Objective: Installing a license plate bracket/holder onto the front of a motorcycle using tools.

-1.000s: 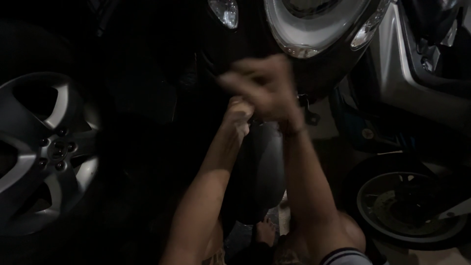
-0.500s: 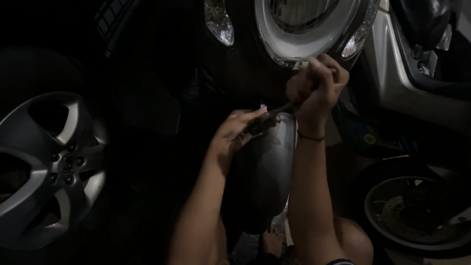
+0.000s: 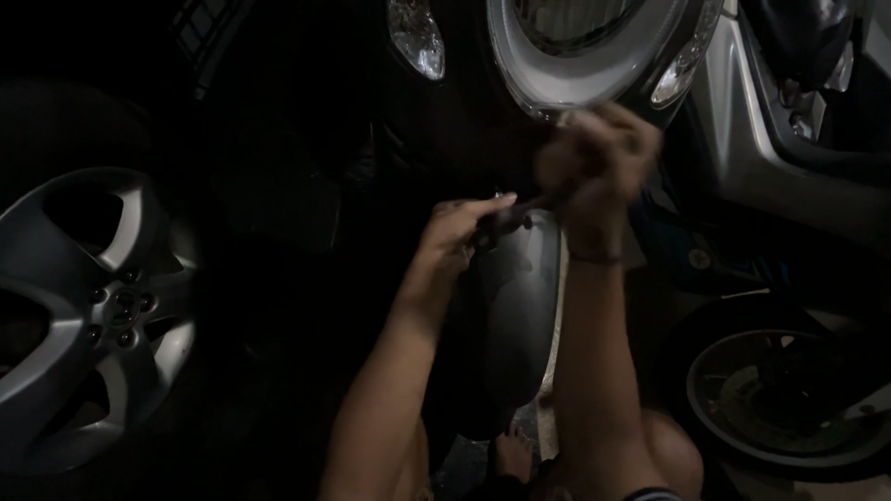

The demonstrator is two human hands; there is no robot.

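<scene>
Presently, the landmark for this record is the round chrome-ringed scooter headlamp at the top of the view. Directly below it sits the dark glossy front mudguard, running down toward the person's knees. The left hand rests at the upper end of that mudguard, below and left of the headlamp, fingers curled together round the head end of a slim dark metal hand tool; whether it pinches a fastener there cannot be told in this light. The right hand is just under the headlamp rim, blurred, clenched in a fist about the tool's handle end. The tool spans between the two hands, tilted up toward the right.

Far left of the headlamp stands a silver alloy car wheel; to its lower right, a second scooter's wheel with brake disc.

Judgement: the turning is best done with the left hand steadying the tool head square on its seat while the right hand makes short, controlled strokes, keeping knuckles clear of the headlamp rim.
</scene>
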